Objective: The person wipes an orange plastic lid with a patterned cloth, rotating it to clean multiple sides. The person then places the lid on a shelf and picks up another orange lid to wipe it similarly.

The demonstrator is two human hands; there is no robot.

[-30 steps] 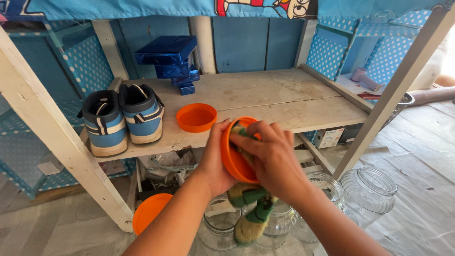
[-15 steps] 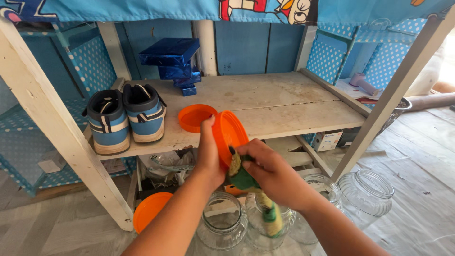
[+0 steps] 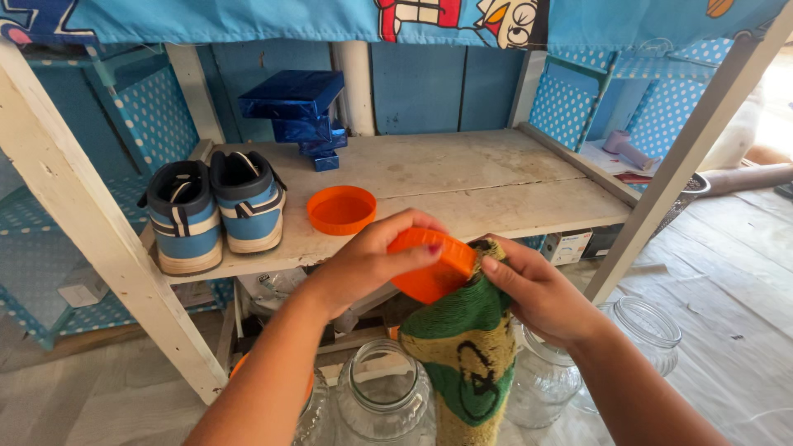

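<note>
Since a moment ago the orange lid [image 3: 429, 268] has tipped from standing on edge to lying nearly flat, and the green and yellow cloth [image 3: 464, 363] has dropped to hang below it, while both hands have come lower in the view, now in front of the shelf edge

Left hand [image 3: 376, 260] has its grip clenched over the lid from above and the left, fingers curled across the ribbed rim. Right hand [image 3: 537, 293] is grasping the cloth, thumb pressing its upper end against the right side of the lid, the rest of the cloth hanging down loose in front of the jars. Lid and cloth touch, and both are held in the air just below and in front of the wooden shelf [image 3: 462, 186]

On the shelf a second orange lid [image 3: 341, 210] lies open side up, well apart from the held one. Left of it stand a pair of blue, black and white sneakers [image 3: 215, 211], heels toward the camera. Behind, a stack of shiny blue boxes [image 3: 299, 111] stands against the blue back wall

Beneath the hands several clear glass jars stand without lids: one [image 3: 382, 400] directly under the held lid, another [image 3: 640, 326] off to the right on the pale floor, and one [image 3: 541, 384] partly hidden behind the cloth. A blue printed fabric [image 3: 248, 18] hangs along the top
</note>
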